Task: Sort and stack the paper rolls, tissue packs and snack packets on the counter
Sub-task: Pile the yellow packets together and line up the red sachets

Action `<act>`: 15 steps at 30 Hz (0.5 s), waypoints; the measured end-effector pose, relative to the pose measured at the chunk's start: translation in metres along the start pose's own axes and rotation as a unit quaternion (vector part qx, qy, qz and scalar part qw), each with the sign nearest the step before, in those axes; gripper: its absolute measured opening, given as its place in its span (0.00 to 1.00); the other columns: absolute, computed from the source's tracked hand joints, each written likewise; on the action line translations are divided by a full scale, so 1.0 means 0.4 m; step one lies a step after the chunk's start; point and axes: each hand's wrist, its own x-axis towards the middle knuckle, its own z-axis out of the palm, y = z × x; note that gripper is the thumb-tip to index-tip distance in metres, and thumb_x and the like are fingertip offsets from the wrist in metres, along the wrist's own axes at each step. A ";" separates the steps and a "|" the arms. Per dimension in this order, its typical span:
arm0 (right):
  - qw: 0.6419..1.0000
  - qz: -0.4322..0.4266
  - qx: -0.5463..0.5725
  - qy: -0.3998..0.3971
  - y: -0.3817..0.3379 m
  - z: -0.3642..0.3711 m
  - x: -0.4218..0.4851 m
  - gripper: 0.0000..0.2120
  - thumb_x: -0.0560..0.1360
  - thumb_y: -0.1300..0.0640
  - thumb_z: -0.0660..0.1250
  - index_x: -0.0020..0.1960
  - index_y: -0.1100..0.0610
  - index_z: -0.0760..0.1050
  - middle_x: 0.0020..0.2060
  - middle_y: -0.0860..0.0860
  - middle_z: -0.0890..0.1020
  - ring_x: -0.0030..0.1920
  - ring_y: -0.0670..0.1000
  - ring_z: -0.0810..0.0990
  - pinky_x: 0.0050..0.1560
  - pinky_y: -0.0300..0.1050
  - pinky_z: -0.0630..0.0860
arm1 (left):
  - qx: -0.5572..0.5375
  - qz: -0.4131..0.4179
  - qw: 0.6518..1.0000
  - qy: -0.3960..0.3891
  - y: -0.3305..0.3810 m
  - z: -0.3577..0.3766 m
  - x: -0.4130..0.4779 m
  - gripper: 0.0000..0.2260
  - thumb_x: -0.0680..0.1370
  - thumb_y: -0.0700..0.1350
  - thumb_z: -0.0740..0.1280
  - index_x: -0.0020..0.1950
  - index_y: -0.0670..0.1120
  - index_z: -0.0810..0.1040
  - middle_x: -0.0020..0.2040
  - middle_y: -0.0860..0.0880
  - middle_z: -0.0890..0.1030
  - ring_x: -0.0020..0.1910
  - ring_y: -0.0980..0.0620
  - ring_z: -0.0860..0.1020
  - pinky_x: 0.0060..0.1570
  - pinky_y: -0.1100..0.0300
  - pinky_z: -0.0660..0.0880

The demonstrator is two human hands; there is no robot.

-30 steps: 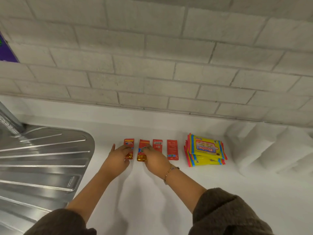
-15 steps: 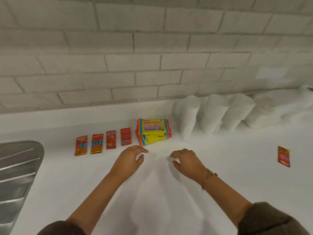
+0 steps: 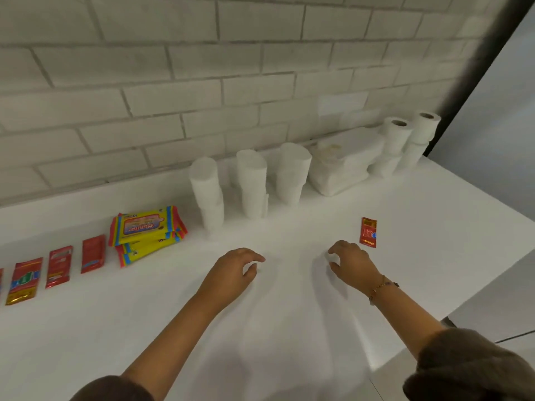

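- The left hand (image 3: 231, 270) and the right hand (image 3: 351, 264) are low over the white bench (image 3: 289, 328), palms down and fingers loosely curled. Neither has hold of anything. Whether they touch the surface I cannot tell.
- A single red foil snack sachet (image 3: 368, 232) lies flat just beyond the right hand's fingertips and a little to its outer side, near but not touching. It looks like the stray of its kind, so it is the likely next pick.
- Well out past the left hand, a row of matching red sachets (image 3: 58, 266) lies flat, side by side with gaps between. I judge it a sorted group that the stray should join.
- Between that row and the left hand, further back, is a stack of yellow plastic packs with striped edges (image 3: 146, 230), its top one slightly askew. Piling them keeps that sort together.
- Beyond both hands, by the grey brick wall (image 3: 202, 68), three upright white paper columns (image 3: 251, 183) stand in a line.
- Beyond the right hand, a white wrapped bundle (image 3: 341, 166) and two towers of white toilet rolls (image 3: 395, 140) stand on end, probably so they cannot roll.
- The stray sits forward and slightly outward of the right hand, and well apart from the left.
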 end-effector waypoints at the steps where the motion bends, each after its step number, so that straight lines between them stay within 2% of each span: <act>1: 1.000 0.015 0.000 0.000 0.035 -0.004 0.010 0.17 0.74 0.55 0.64 0.62 0.56 0.72 0.62 0.53 0.75 0.59 0.55 0.74 0.58 0.49 0.72 | 0.002 0.001 1.000 -0.002 0.015 0.013 0.011 0.11 0.78 0.45 0.61 0.57 0.54 0.79 0.59 0.56 0.78 0.59 0.58 0.74 0.58 0.69 0.65; 3: 0.998 0.053 -0.014 -0.009 0.102 -0.013 0.037 0.21 0.74 0.53 0.65 0.65 0.57 0.69 0.67 0.55 0.69 0.65 0.58 0.70 0.64 0.54 0.68 | 0.003 -0.004 1.000 -0.002 0.041 0.037 0.033 0.11 0.78 0.45 0.60 0.57 0.54 0.79 0.59 0.56 0.78 0.59 0.58 0.74 0.58 0.68 0.65; 5: 0.995 0.098 -0.023 -0.026 0.144 -0.014 0.061 0.25 0.73 0.50 0.65 0.66 0.59 0.66 0.69 0.57 0.66 0.69 0.59 0.65 0.70 0.59 0.60 | 0.003 -0.010 1.000 -0.003 0.052 0.049 0.042 0.11 0.78 0.45 0.61 0.57 0.54 0.79 0.59 0.56 0.78 0.60 0.57 0.74 0.59 0.67 0.67; 7: 0.990 0.136 0.001 -0.040 0.171 -0.002 0.080 0.27 0.73 0.47 0.64 0.66 0.62 0.65 0.68 0.57 0.66 0.69 0.58 0.64 0.72 0.62 0.54 | 0.004 -0.017 1.000 -0.002 0.059 0.061 0.047 0.11 0.78 0.45 0.61 0.57 0.54 0.79 0.59 0.56 0.78 0.59 0.57 0.74 0.60 0.66 0.67; 9: 0.989 0.140 0.022 -0.036 0.167 0.021 0.081 0.27 0.74 0.46 0.63 0.65 0.63 0.65 0.67 0.58 0.67 0.68 0.58 0.65 0.72 0.61 0.53 | 0.005 -0.023 1.000 -0.001 0.060 0.067 0.044 0.11 0.78 0.44 0.61 0.56 0.54 0.79 0.58 0.56 0.78 0.59 0.58 0.74 0.59 0.68 0.66; 11: 0.995 0.094 0.025 -0.013 0.132 0.045 0.063 0.25 0.74 0.47 0.63 0.63 0.64 0.67 0.66 0.59 0.68 0.66 0.60 0.68 0.71 0.59 0.59 | 0.004 -0.033 0.999 0.001 0.055 0.069 0.034 0.11 0.78 0.44 0.61 0.56 0.53 0.79 0.58 0.56 0.78 0.59 0.58 0.74 0.58 0.69 0.66; 13: 1.000 0.011 0.027 -0.001 0.066 0.068 0.025 0.23 0.74 0.49 0.65 0.61 0.64 0.70 0.66 0.61 0.70 0.63 0.61 0.71 0.67 0.54 0.66 | -0.001 -0.048 0.999 0.005 0.042 0.068 0.014 0.11 0.78 0.44 0.61 0.56 0.53 0.79 0.58 0.56 0.78 0.59 0.58 0.74 0.58 0.69 0.65; 15: 0.997 -0.066 0.027 -0.014 -0.018 0.094 -0.022 0.23 0.74 0.50 0.65 0.63 0.63 0.70 0.68 0.60 0.69 0.65 0.60 0.70 0.66 0.52 0.66 | -0.010 -0.069 0.997 0.010 0.021 0.063 -0.014 0.11 0.78 0.44 0.62 0.56 0.53 0.79 0.58 0.56 0.79 0.58 0.58 0.74 0.58 0.69 0.66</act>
